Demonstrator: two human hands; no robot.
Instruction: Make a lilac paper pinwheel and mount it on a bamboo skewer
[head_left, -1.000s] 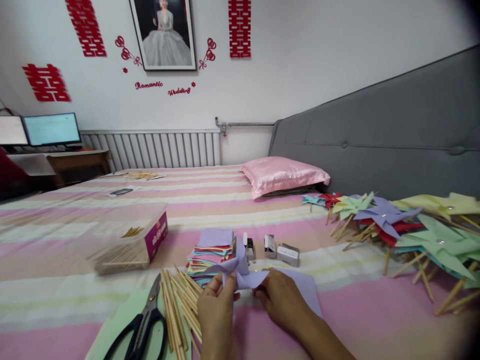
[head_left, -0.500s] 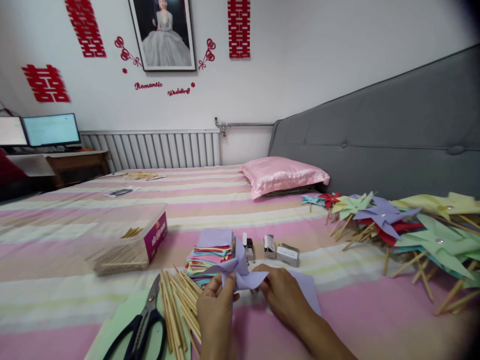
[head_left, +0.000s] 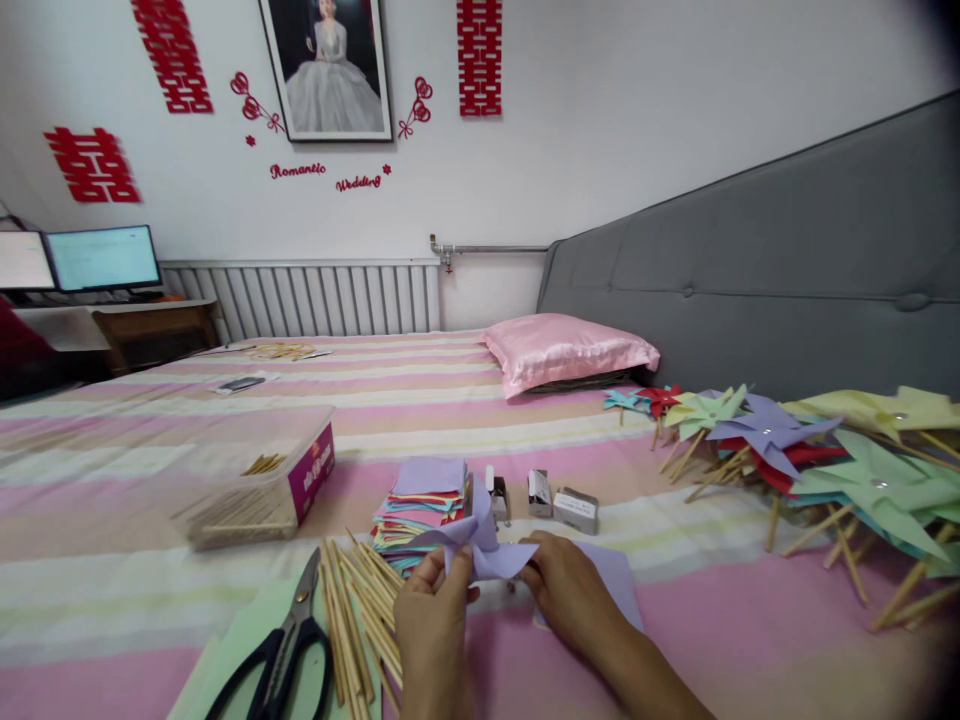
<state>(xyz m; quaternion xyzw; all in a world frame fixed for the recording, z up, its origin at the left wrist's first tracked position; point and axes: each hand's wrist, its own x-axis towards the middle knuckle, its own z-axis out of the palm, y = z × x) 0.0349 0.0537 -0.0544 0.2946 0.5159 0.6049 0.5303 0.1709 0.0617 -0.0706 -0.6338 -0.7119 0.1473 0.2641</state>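
Held at near centre, the purple pinwheel (head_left: pixel 484 545), pinched between thumb and fingers of the left hand (head_left: pixel 433 608). Touching its right tip, the bent fingers of the right hand (head_left: pixel 568 595); gripping or merely resting, impossible to tell. And just now, hardly a change: only a slight shift of the right hand, baring more of a tiny item (head_left: pixel 511 587) below. Blades still gathered, so probably still shaping. Under the right wrist, a purple sheet (head_left: pixel 615 577). Just beyond, stack (head_left: pixel 420 508) and boxes (head_left: pixel 540 493). Near left, sticks (head_left: pixel 347 630) and scissors (head_left: pixel 302 598). Far right, more pinwheels (head_left: pixel 769 432).
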